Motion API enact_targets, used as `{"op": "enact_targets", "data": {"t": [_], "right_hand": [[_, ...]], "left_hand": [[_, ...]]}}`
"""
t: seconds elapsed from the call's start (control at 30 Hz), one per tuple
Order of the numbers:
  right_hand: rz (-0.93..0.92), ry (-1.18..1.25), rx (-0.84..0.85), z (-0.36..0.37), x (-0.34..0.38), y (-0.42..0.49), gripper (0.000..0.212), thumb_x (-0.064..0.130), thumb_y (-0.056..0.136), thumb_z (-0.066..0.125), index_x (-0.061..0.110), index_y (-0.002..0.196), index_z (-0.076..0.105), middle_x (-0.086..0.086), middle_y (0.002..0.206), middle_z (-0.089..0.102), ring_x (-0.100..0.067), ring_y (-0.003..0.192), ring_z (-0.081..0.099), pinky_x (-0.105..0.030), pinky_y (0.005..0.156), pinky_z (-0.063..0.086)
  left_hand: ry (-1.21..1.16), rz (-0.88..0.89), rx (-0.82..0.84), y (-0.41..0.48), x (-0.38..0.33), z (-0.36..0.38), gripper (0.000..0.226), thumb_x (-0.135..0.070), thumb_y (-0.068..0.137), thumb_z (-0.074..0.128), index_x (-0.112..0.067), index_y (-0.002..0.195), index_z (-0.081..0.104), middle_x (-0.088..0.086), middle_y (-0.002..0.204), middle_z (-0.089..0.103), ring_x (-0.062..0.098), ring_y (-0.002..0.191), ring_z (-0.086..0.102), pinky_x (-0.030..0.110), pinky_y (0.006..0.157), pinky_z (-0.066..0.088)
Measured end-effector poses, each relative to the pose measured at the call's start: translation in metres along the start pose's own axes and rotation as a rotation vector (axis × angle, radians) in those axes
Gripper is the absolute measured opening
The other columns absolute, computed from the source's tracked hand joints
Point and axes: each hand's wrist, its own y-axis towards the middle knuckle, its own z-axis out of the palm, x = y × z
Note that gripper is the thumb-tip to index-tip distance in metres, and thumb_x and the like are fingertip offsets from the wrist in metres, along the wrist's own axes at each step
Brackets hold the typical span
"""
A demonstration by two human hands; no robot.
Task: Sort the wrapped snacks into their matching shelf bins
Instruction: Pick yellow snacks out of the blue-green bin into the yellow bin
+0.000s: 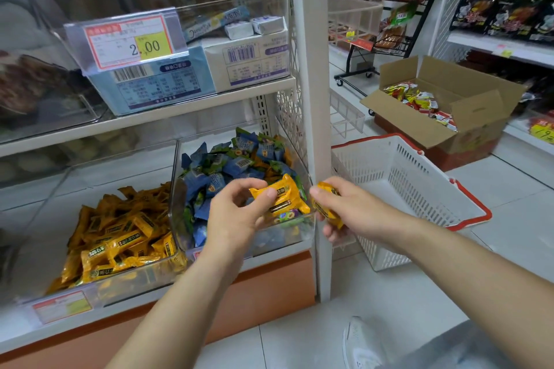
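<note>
While our left hand (236,213) and right hand (344,210) each pinch a yellow snack (280,196) over the blue bin (180,213), we judge both belong next in the yellow bin (126,278)

A price tag (129,40) clipped to the front of the upper clear bin (269,3) reads "2.00", the digits partly on a yellow patch; its smaller print is too blurred to read. Barcodes show on the blue box (156,81) and the white box (248,60) in that bin, with illegible text around them. A yellow sign (544,132) on the far right shelf shows "19". The wrappers' lettering and the lower shelf label (63,305) cannot be made out.
</note>
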Motion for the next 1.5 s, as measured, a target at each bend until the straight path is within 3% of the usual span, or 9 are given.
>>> {"op": "enact_targets", "data": {"t": [0.17,0.27,0.47,0.67,0.8,1.0,1.23,1.4,1.5], "right_hand": [[0.028,0.248,-0.153,0.032,0.008,0.005,0.038,0.050,0.097,0.052,0.017,0.117,0.050,-0.008,0.088,0.067,-0.014,0.057,0.066,-0.032,0.055,0.058],[0.050,0.393,-0.134,0.037,0.011,0.005,0.043,0.047,0.093,0.063,0.012,0.117,0.054,-0.013,0.101,0.072,-0.022,0.076,0.075,-0.045,0.066,0.062],[0.033,0.490,-0.128,0.027,0.013,-0.002,0.030,0.032,0.089,0.072,0.011,0.109,0.062,-0.015,0.102,0.073,-0.027,0.085,0.075,-0.045,0.067,0.060],[-0.060,0.258,-0.238,0.009,0.008,-0.006,0.022,0.031,0.083,0.078,0.022,0.097,0.064,-0.005,0.081,0.067,-0.015,0.057,0.065,-0.027,0.046,0.049],[-0.240,-0.463,-0.359,-0.017,0.005,-0.006,0.027,0.042,0.076,0.079,0.032,0.091,0.059,0.010,0.070,0.065,-0.001,0.061,0.060,-0.017,0.050,0.042],[-0.215,-0.574,-0.217,-0.028,0.001,-0.003,0.027,0.039,0.076,0.080,0.032,0.091,0.058,0.006,0.070,0.062,0.003,0.059,0.057,-0.010,0.042,0.037],[-0.196,-0.653,-0.106,-0.018,-0.007,0.004,0.028,0.043,0.076,0.078,0.033,0.090,0.056,0.006,0.076,0.063,-0.010,0.069,0.060,-0.026,0.054,0.045],[-0.200,-0.694,-0.045,-0.009,-0.009,0.006,0.030,0.047,0.075,0.076,0.036,0.094,0.056,0.006,0.076,0.065,-0.010,0.070,0.062,-0.036,0.063,0.057],[-0.223,-0.636,-0.022,0.000,-0.004,0.005,0.030,0.049,0.073,0.076,0.040,0.094,0.055,0.007,0.075,0.066,-0.011,0.066,0.065,-0.030,0.053,0.055]], "left_hand": [[-0.133,-0.026,-0.134,-0.022,0.004,0.043,0.014,-0.011,0.086,0.074,-0.011,0.096,0.065,0.006,0.081,0.061,0.018,0.071,0.059,0.035,0.064,0.054],[-0.078,0.054,-0.200,-0.025,0.003,0.055,0.014,-0.010,0.087,0.074,-0.009,0.099,0.065,0.009,0.083,0.065,0.007,0.062,0.060,0.023,0.057,0.050],[-0.042,0.128,-0.081,-0.029,0.000,0.054,0.012,-0.006,0.087,0.073,-0.005,0.098,0.071,0.009,0.088,0.074,0.009,0.077,0.069,0.023,0.071,0.056],[0.035,0.038,0.030,-0.015,0.003,0.036,0.018,-0.016,0.091,0.065,-0.020,0.085,0.081,0.001,0.105,0.071,0.010,0.101,0.066,0.024,0.075,0.055],[0.581,0.191,0.040,0.013,0.014,0.026,0.017,-0.016,0.093,0.062,-0.024,0.098,0.077,-0.012,0.092,0.074,0.003,0.087,0.066,0.031,0.082,0.056],[1.117,0.208,0.281,0.049,0.023,0.041,0.033,-0.037,0.085,0.072,-0.024,0.114,0.070,-0.004,0.106,0.072,0.015,0.094,0.066,0.035,0.082,0.056],[0.952,0.138,0.205,0.064,0.033,0.044,0.025,-0.034,0.072,0.086,-0.029,0.080,0.063,-0.013,0.075,0.068,0.006,0.073,0.064,0.026,0.064,0.051],[0.774,0.195,0.147,0.056,0.024,0.031,0.019,-0.018,0.079,0.081,-0.029,0.078,0.066,-0.012,0.073,0.068,0.001,0.070,0.064,0.027,0.066,0.054],[0.613,0.176,0.141,0.044,0.004,0.012,0.015,-0.013,0.086,0.075,-0.027,0.085,0.071,-0.008,0.080,0.071,0.010,0.072,0.070,0.034,0.071,0.061]]}}
